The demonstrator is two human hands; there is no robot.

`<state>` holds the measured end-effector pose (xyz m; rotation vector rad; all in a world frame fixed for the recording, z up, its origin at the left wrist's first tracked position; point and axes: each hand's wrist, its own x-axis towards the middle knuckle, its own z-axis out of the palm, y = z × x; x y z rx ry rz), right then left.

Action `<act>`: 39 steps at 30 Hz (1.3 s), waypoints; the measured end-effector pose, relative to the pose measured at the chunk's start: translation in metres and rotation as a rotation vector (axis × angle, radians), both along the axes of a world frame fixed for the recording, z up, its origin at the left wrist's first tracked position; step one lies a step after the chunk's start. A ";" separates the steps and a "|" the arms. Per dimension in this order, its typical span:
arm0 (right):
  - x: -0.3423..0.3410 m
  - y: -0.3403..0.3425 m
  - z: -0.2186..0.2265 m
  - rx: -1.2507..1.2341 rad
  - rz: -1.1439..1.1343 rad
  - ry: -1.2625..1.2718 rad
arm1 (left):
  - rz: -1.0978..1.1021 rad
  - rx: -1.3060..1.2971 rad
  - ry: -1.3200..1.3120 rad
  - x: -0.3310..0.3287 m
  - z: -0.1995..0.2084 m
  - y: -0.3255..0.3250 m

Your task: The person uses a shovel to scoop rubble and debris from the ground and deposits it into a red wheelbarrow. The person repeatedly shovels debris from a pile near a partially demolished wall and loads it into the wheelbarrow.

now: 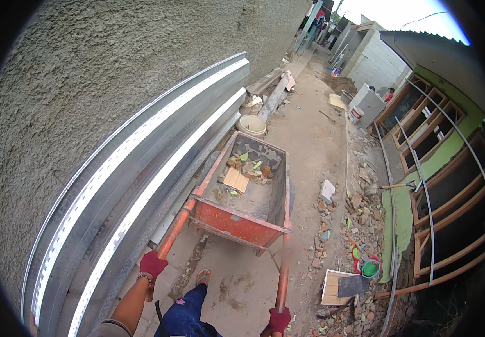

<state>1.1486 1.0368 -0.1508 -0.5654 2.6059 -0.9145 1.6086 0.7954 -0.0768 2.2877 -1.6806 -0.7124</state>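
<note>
A red wheelbarrow (pixel 236 223) with a boxy tray stands in front of me, its two orange handles reaching back to my hands. My left hand (pixel 153 264), in a dark red glove, is wrapped round the end of the left handle (pixel 176 226). Round the right handle (pixel 283 278) closes my right hand (pixel 279 320), gloved the same way, near the lower edge. Inside the tray lie broken rubble pieces (pixel 250 167), some with green paint, and a flat tan ribbed piece (pixel 236 180). The wheel is mostly hidden.
Long metal channels (pixel 141 146) lean along the rough wall on the left. A round bucket (pixel 251 126) stands just beyond the tray's left corner. Rubble (pixel 363 224) lines the right side by wooden window frames (pixel 428 126). The dirt path (pixel 310 101) runs ahead; a person (pixel 388 94) is far right.
</note>
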 end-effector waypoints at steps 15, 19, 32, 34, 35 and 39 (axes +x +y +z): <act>0.059 -0.170 0.068 0.065 -0.025 -0.005 | -0.089 0.016 -0.090 0.021 0.014 -0.208; 0.064 -0.193 0.093 0.080 -0.026 0.000 | -0.126 0.020 -0.123 0.021 0.025 -0.240; 0.099 -0.251 0.136 0.016 0.049 -0.180 | -0.182 0.000 -0.322 0.048 0.023 -0.317; 0.093 -0.242 0.134 -0.071 0.106 -0.224 | -0.238 -0.290 -0.410 0.033 0.007 -0.288; 0.086 -0.237 0.134 -0.108 0.143 -0.227 | -0.302 -0.473 -0.606 0.016 0.001 -0.269; 0.031 -0.190 0.131 -0.352 0.180 -0.374 | -0.347 -0.290 -0.080 -0.102 -0.017 -0.162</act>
